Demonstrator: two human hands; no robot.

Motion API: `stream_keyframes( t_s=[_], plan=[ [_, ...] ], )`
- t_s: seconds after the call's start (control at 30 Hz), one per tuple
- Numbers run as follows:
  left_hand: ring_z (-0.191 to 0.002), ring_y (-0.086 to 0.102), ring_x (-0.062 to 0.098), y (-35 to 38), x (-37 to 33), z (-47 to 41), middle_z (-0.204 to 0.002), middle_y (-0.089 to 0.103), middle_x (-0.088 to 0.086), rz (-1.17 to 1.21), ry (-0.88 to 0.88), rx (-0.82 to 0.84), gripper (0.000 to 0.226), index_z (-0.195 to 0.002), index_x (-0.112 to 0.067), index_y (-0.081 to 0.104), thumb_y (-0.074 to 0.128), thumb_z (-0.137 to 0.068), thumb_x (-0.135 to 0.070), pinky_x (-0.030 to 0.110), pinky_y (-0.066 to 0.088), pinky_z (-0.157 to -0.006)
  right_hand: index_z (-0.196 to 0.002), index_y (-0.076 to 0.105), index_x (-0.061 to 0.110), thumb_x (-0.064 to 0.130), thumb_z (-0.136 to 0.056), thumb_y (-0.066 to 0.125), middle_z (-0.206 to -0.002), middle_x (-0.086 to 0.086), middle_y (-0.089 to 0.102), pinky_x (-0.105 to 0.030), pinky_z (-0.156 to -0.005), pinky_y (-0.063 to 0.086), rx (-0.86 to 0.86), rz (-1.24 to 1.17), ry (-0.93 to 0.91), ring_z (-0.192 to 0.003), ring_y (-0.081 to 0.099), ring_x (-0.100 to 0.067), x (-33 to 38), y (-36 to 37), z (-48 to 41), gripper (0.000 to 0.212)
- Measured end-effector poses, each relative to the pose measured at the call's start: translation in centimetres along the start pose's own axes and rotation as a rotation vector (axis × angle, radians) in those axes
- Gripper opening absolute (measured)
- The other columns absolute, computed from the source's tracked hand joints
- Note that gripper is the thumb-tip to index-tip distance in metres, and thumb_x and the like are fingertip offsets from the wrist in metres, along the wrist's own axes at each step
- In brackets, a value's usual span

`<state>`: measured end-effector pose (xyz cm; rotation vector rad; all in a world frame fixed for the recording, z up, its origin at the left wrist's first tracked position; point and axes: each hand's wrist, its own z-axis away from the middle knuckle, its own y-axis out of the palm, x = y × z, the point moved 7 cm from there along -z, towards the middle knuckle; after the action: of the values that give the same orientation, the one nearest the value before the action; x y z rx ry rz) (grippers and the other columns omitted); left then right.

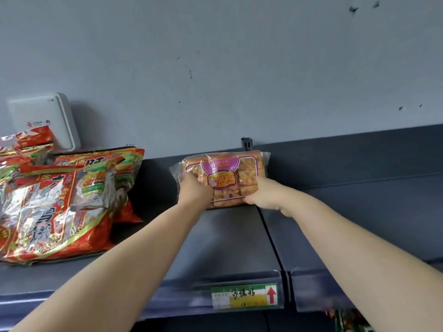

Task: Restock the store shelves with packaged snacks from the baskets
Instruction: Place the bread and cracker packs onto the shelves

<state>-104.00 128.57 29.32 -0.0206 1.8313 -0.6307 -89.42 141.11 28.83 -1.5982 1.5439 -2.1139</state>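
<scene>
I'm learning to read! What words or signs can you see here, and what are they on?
Tag: handwriting, perhaps "沙琪玛"; red up arrow; small print unreadable.
Pack: Chinese label, blurred.
Red bags: "旺" maybe; rest crumpled.
White box: logo text too small.

Soft, even light, somewhat dim — faint shadows fall on the wall (pixel 215 68) behind the white box (pixel 44 119). Foil snack bags (pixel 55 202) show glare; wide-angle bending curves the shelf (pixel 359 188) edges — overall slightly blurred.
</scene>
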Motion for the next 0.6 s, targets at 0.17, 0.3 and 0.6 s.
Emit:
stream_keyframes(
  t_s=[0.17,0.3,0.6],
  plan=[
    [-0.093,0.059,0.022,3.1,-2.5,3.7,-0.108,0.056,0.001,-0.001,0.065,0.106,0.050,-0.135,-0.014,0.045,0.059,-0.088,-0.005,0.040,0.058,-0.083,-0.123,0.059,0.013,0.017,-0.092,0.054,-0.120,-0.006,0.062,-0.033,-0.088,0.049,-0.073,0.151,-0.077,-0.107,0.059,-0.026,-1.5,-2.8,2.5,0.031],
    [-0.103,0.058,0.023,5.0,-4.6,8.0,-0.125,0.058,0.003,-0.151,0.202,0.161,0.043,-0.133,-0.016,0.052,0.057,-0.091,-0.009,0.035,0.054,-0.083,-0.134,0.052,0.020,0.023,-0.094,0.055,-0.134,-0.003,0.056,-0.036,-0.094,0.048,-0.147,0.261,-0.120,-0.117,0.055,-0.025,-2.9,-3.9,4.2,0.040],
    [-0.116,0.057,0.024,3.2,-5.9,16.0,-0.131,0.062,0.002,-0.520,0.415,0.156,0.032,-0.114,-0.023,0.067,0.050,-0.093,-0.007,0.038,0.053,-0.093,-0.136,0.052,0.028,0.038,-0.097,0.053,-0.139,-0.002,0.052,-0.038,-0.094,0.043,-0.257,0.472,-0.126,-0.126,0.048,-0.027,-5.5,-5.2,11.7,0.040]
  ],
)
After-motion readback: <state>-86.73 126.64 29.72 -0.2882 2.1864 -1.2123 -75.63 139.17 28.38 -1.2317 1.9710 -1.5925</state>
